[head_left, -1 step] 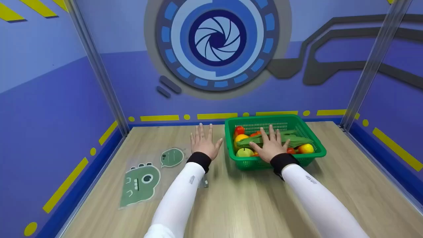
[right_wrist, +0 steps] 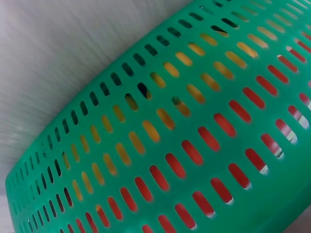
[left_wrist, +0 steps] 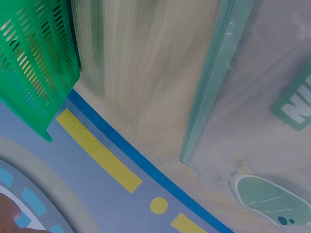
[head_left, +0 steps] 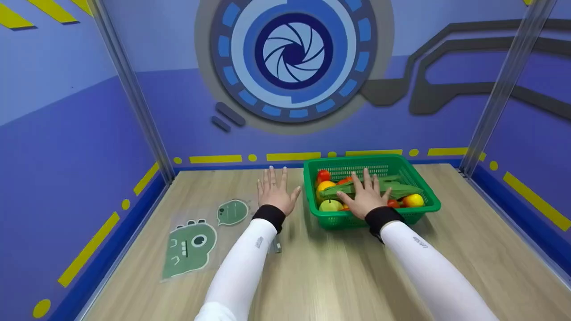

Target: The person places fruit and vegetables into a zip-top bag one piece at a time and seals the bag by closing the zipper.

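Note:
My left hand (head_left: 276, 195) is held flat with fingers spread, between the bag and the basket; a blurred bit of it shows at the lower left of the left wrist view. My right hand (head_left: 368, 200) is also spread, overlapping the front rim of a green plastic basket (head_left: 328, 221) and the produce in it. Inside lie green corn husks (head_left: 383, 188), a yellow-green apple-like fruit (head_left: 330, 206), a red-yellow fruit (head_left: 413, 200) and red and orange pieces. The right wrist view is filled by the slotted basket wall (right_wrist: 160, 145). Neither hand holds anything.
A clear zip bag (head_left: 225, 254) printed with a green cartoon monster lies flat at left, partly under the left forearm; its green zip edge (left_wrist: 214, 82) shows in the left wrist view. Blue panel walls (head_left: 169, 111) enclose the wooden table (head_left: 330, 285) at the back and sides.

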Tool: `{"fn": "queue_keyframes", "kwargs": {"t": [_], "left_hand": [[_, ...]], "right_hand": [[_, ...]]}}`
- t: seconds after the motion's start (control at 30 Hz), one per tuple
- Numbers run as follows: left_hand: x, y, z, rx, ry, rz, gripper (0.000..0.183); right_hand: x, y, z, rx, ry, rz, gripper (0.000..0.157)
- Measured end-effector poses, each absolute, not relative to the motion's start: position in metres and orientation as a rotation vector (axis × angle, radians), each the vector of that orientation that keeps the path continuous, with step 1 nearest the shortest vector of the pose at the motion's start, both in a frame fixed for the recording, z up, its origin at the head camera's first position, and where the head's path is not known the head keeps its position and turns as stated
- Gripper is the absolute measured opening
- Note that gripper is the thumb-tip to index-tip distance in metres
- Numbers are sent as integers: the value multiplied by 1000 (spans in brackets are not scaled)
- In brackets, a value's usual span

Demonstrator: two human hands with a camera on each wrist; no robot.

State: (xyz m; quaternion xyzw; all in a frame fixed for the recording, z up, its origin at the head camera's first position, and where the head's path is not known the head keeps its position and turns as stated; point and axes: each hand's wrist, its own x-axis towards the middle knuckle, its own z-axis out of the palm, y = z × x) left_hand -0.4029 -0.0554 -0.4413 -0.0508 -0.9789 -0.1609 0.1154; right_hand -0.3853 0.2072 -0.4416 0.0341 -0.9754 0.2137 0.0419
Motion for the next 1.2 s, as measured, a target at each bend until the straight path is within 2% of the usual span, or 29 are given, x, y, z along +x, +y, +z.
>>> {"fn": "queue_keyframes", "kwargs": {"t": [0.4,0.67,0.8,1.03,1.2], "left_hand": [[-405,-62,-441,-123,-2882,-447,79],[-400,-82,-438,-51,-2892,-444,76],[-398,-98,-440,30,-2897,-496,76],[-396,-120,-451,221,-2900,-598,73],[-396,-124,-462,301,-2925,-530,64]], "right_hand": [[-387,197,-436,107,-3006,663,90],[-383,168,-425,212,-2974,695,87],[-379,140,-418,327,-2896,711,77],[-362,78,-418,682,-2662,763,49],[-352,46,-438,731,-2712,1103,48]]}}
